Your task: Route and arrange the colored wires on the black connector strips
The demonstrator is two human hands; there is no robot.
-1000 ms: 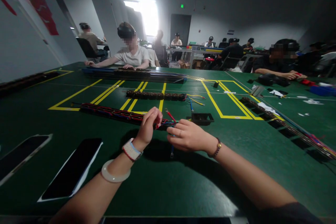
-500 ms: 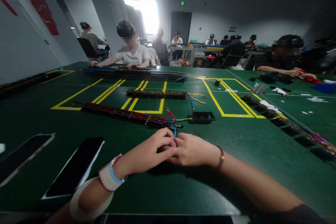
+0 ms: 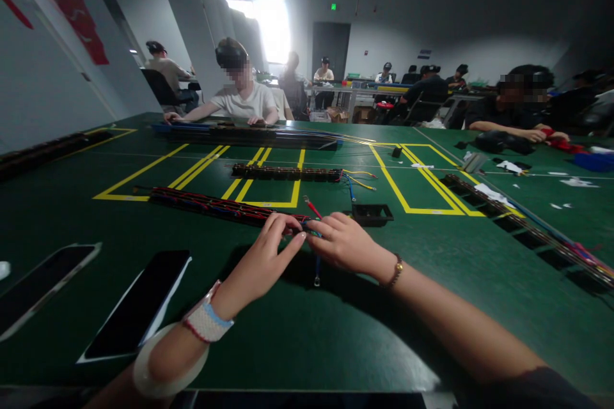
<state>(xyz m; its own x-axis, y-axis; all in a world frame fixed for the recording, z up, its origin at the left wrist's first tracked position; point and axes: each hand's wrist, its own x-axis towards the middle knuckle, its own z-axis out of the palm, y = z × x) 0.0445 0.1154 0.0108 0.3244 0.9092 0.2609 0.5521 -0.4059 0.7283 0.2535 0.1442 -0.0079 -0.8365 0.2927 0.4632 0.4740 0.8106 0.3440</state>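
A long wire harness (image 3: 206, 203) with red, blue and black wires lies slantwise on the green table. At its right end, my left hand (image 3: 268, 252) pinches the bundle between thumb and fingers. Against it, my right hand (image 3: 343, 243) has its fingers curled around the wires coming out there; the fingertips partly hide them. A blue wire (image 3: 317, 265) with a ring terminal hangs below the hands toward me. Above them a red wire (image 3: 314, 208) with a ring terminal sticks up. Just beyond my right hand is a black rectangular frame (image 3: 371, 214).
A second harness (image 3: 288, 172) lies farther back, with another (image 3: 522, 223) at the right. Two phones (image 3: 139, 303) (image 3: 45, 287) rest at the left. Yellow tape (image 3: 400, 185) marks the table. Co-workers (image 3: 244, 92) sit across it.
Both hands have moved forward from the blue wire's end to the harness end. The blue wire now hangs free below them, and the green wire is covered.
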